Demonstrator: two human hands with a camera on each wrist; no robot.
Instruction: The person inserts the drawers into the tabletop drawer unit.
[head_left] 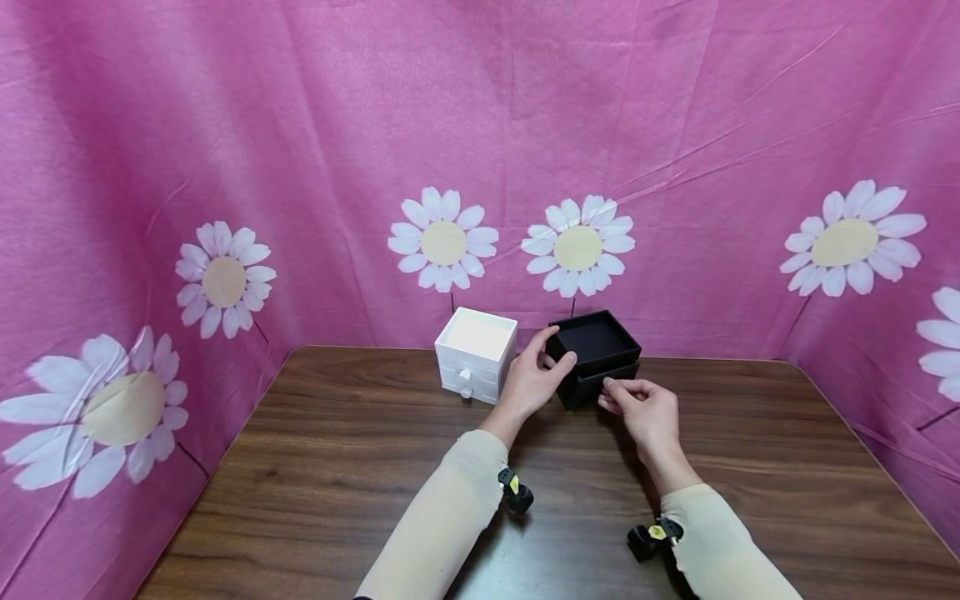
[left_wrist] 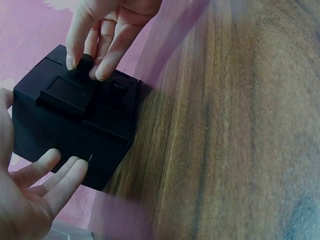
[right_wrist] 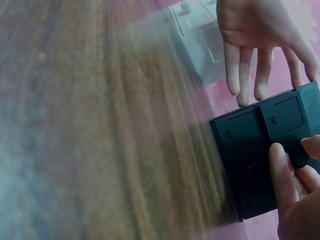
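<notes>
A small black drawer box with a shallow open-topped tray stands toward the back of the table. On its front are two drawers, one above the other, each with a round knob. The upper drawer sticks out a little. My right hand pinches the upper drawer's knob between thumb and fingers. The lower knob is untouched. My left hand rests against the box's left side, fingers extended and spread.
A white drawer box with round knobs stands just left of the black one. Both sit on a brown wood-grain table. A pink cloth printed with daisies hangs behind and along the sides.
</notes>
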